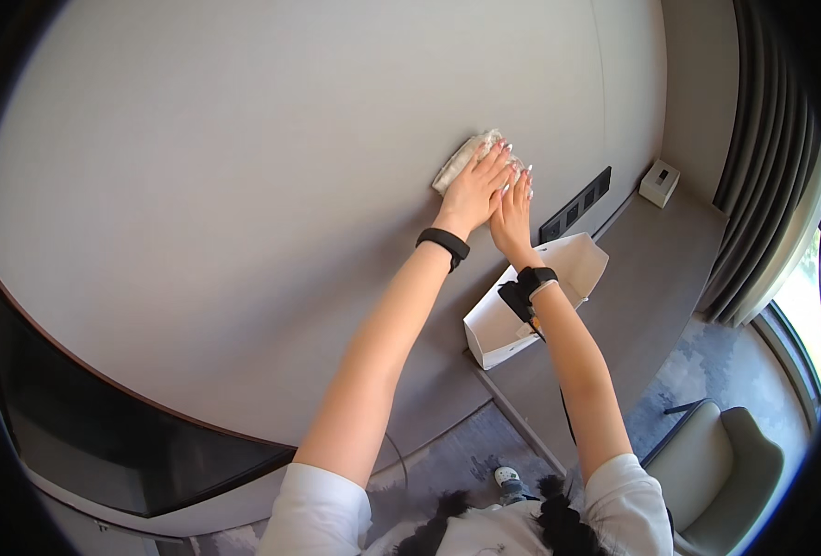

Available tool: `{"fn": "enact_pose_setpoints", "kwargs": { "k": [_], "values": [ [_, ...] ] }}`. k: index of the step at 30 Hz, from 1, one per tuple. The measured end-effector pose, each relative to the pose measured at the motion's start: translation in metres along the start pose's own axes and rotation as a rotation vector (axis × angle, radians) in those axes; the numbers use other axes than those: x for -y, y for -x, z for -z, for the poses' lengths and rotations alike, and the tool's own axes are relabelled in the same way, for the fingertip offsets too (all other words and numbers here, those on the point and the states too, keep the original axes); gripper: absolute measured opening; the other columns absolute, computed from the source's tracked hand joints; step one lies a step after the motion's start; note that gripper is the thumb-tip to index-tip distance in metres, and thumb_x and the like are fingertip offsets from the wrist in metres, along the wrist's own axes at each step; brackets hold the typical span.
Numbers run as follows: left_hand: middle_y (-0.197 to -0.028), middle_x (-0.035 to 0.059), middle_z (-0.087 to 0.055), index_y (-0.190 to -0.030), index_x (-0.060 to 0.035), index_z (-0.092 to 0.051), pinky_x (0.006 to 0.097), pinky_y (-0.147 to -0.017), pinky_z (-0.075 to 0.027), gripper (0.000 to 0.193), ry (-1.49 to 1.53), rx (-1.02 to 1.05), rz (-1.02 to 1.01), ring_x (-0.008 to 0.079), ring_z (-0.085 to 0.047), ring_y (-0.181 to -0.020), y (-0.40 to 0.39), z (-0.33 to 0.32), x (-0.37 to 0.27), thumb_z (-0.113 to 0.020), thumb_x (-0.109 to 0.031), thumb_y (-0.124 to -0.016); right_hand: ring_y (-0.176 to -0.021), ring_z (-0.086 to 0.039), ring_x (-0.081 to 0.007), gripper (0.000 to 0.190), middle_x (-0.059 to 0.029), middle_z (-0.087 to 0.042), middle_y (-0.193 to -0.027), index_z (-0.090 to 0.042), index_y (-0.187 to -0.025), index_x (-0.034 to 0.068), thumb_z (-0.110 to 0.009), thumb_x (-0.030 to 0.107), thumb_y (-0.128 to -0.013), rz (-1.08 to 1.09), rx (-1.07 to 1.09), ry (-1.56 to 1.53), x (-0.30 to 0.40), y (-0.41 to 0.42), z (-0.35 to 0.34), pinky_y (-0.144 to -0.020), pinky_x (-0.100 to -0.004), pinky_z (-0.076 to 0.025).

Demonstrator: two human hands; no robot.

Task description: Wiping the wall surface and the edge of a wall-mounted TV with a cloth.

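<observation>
A folded off-white cloth (460, 164) lies flat against the smooth grey wall (278, 174). My left hand (476, 191) presses on it with the palm down and fingers stretched up and to the right. Close beside it, my right hand (511, 219) has its fingertips on the cloth's right part, and the two hands touch or overlap at the fingers. Both hands hide much of the cloth. Each wrist wears a black band.
Below my right forearm, an open white box (577, 260) holds dark items on the grey desk (650, 257). A black socket strip (576, 205) and a small white box (659, 183) are beyond. A television (105, 410) hangs at left; an armchair (723, 472) and curtain (758, 153) stand right.
</observation>
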State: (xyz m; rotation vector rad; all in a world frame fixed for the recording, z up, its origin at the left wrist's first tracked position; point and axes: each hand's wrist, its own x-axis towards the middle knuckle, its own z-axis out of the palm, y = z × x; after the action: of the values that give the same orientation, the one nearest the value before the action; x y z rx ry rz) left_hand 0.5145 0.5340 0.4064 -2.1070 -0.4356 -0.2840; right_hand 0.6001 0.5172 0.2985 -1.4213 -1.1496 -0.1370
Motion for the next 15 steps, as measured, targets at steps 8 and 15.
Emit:
{"fn": "enact_pose_setpoints", "kwargs": {
  "k": [8, 15],
  "values": [
    [-0.141, -0.0042, -0.031, -0.132, -0.0199, -0.039, 0.0385, -0.112, -0.008, 0.043, -0.162, -0.057, 0.144, 0.0098, -0.018, -0.133, 0.042, 0.035, 0.076, -0.034, -0.035, -0.092, -0.131, 0.003, -0.0497, 0.060, -0.0322, -0.002, -0.142, -0.014, -0.140, -0.001, -0.030, 0.033, -0.093, 0.047, -0.230, -0.004, 0.099, -0.022, -0.054, -0.105, -0.0542, 0.000],
    [-0.143, -0.0038, -0.029, -0.135, -0.0212, -0.034, 0.0422, -0.111, -0.008, 0.046, -0.278, -0.194, 0.343, 0.0114, -0.018, -0.134, 0.135, 0.147, 0.226, -0.034, -0.035, -0.092, -0.130, 0.004, -0.0514, 0.065, -0.0308, -0.004, -0.143, -0.016, -0.140, 0.002, -0.036, 0.037, -0.090, 0.321, -0.266, 0.078, 0.310, -0.065, -0.054, -0.101, -0.0624, 0.001]
  ]
}}
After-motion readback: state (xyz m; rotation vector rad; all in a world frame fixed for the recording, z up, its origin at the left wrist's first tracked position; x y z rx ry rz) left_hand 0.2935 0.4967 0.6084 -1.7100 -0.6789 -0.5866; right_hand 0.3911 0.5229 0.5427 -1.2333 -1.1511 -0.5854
